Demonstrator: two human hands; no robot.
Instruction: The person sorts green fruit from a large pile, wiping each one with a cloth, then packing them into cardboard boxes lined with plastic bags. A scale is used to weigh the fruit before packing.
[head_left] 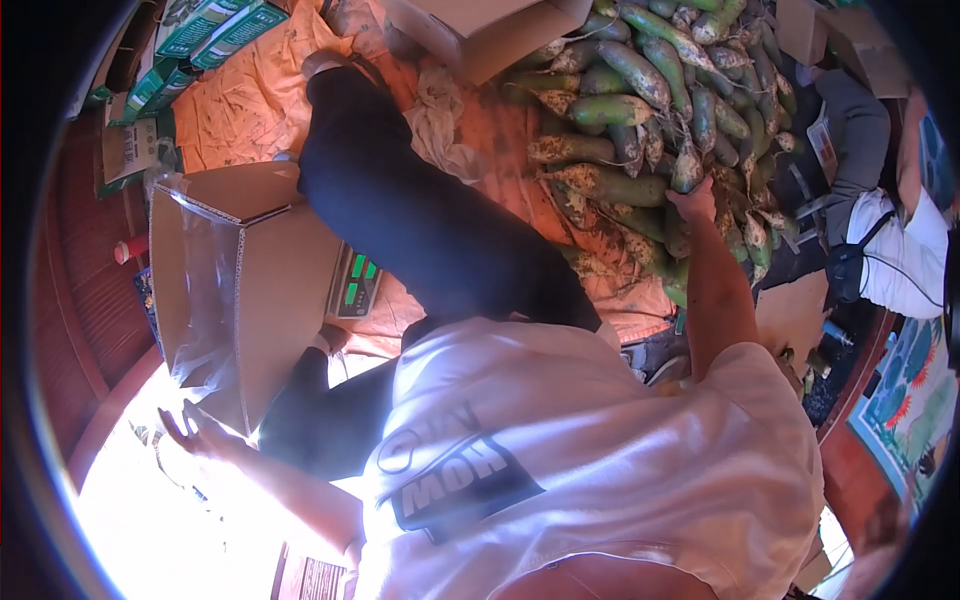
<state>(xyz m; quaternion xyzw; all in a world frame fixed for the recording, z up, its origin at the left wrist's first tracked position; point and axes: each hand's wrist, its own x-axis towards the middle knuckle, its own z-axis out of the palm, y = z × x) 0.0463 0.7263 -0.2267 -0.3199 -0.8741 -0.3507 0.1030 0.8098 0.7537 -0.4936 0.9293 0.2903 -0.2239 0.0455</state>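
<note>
While the person's black-trousered legs (420, 220) stretch toward 12 o'clock, the right hand (695, 200) reaches out at 2 o'clock to the pile of green radishes (640, 110). Its fingers look curled around the lower end of one muddy radish (687, 168) at the pile's near edge. The left hand (195, 432) is at 8 o'clock, empty, with palm open and fingers spread. It is just below the near corner of a cardboard box (285, 270). Strong glare washes out everything around this hand, so I cannot tell whether it touches the box. A clear plastic liner (200, 300) fills the box's mouth on its 9 o'clock side. A scale (355, 282) with a green display sits just beside the box at its 3 o'clock side, close against the legs. An orange sheet (250, 100) lies under the box, scale and radishes. At 3 o'clock of the pile sits a second person (880, 220) in a grey sleeve and white top.
</note>
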